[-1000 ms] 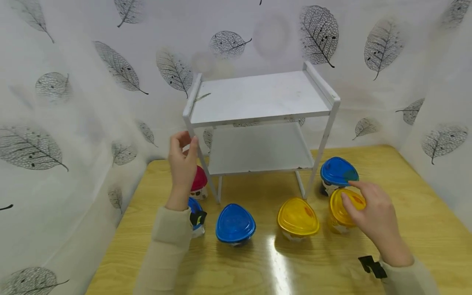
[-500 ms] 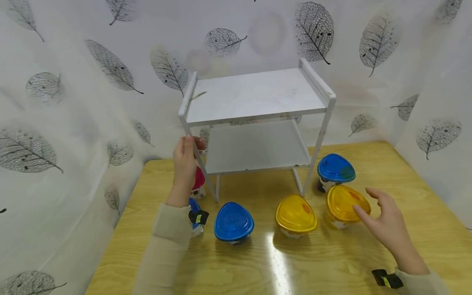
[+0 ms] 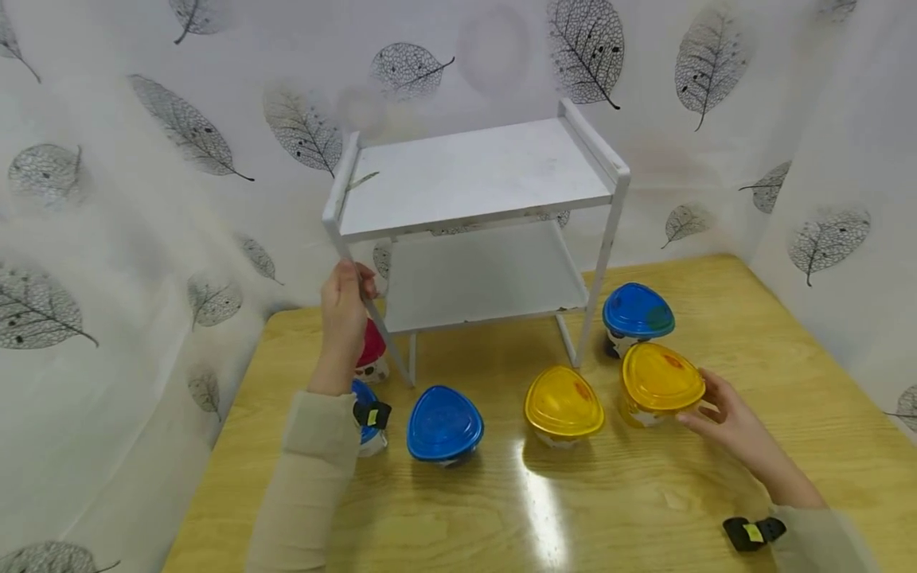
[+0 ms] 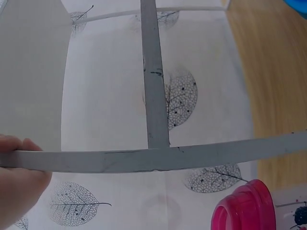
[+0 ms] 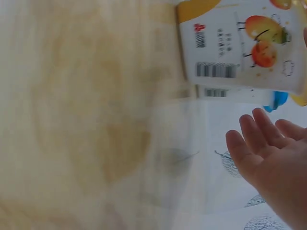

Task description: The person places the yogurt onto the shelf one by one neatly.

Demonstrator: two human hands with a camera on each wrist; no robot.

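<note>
My left hand (image 3: 342, 314) grips the front left leg of a white two-tier rack (image 3: 476, 175), just below its top shelf. Close up in the left wrist view, thumb and fingers (image 4: 24, 187) close round that leg (image 4: 110, 161). At the right, my right hand (image 3: 741, 434) is beside a yellow-lidded tub (image 3: 661, 379), fingertips right at its rim. The right wrist view has the tub's fruit-printed wall (image 5: 240, 48) above the extended fingers (image 5: 240, 151). A second yellow-lidded tub (image 3: 564, 404) stands to its left.
Blue-lidded tubs stand in front of the rack (image 3: 445, 426), behind the right yellow one (image 3: 636, 312) and partly behind the left wrist (image 3: 368, 438). A pink-lidded tub (image 3: 371, 350) is by the rack's left leg. A leaf-printed curtain (image 3: 458, 72) backs the wooden table (image 3: 473, 517).
My left hand has gone from beside the rack's leg to gripping it. My right hand has drawn back from above the yellow lid, then come in at the tub's right side. The view has shifted slightly.
</note>
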